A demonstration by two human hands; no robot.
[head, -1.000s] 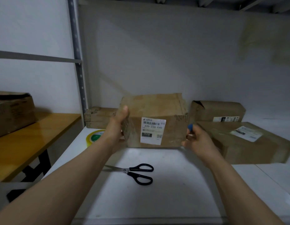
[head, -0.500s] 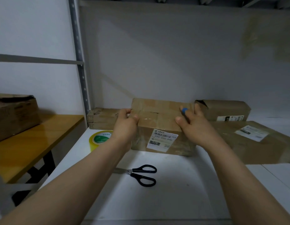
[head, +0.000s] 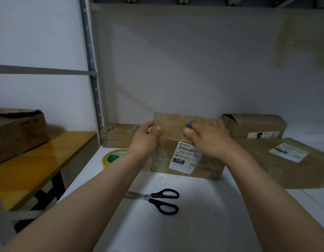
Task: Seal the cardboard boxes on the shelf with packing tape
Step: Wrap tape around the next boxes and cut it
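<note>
**Now both your hands are on the labelled box**

Your brown cardboard box with a white barcode label [head: 204,166] stands on the white shelf board [head: 194,224], label facing you, with a sheen across its top face. Your left hand [head: 145,139] grips the box's top left corner, thumb on the top face and fingers curled round the left side. Your right hand [head: 210,140] lies flat on the top, fingers fairly straight and slightly spread, thumb at the front top edge. A small blue cap [head: 190,123] shows at one fingertip, and blur hides finer detail there.

Just in front of the box lie black-handled steel scissors [head: 157,199], blades pointing left under your left forearm. Left of the box, partly behind your left wrist, sits a yellow roll of packing tape [head: 113,157] with a green centre. Behind the box to the left lies a low brown carton [head: 119,135]. Behind it to the right stands a brown carton with an open flap [head: 253,125]. Right of the box rests a wide flat brown parcel [head: 284,164] bearing a white label. Farther left, past a grey metal upright [head: 90,70], an orange wooden table [head: 36,160] carries a worn brown box [head: 16,131].
</note>
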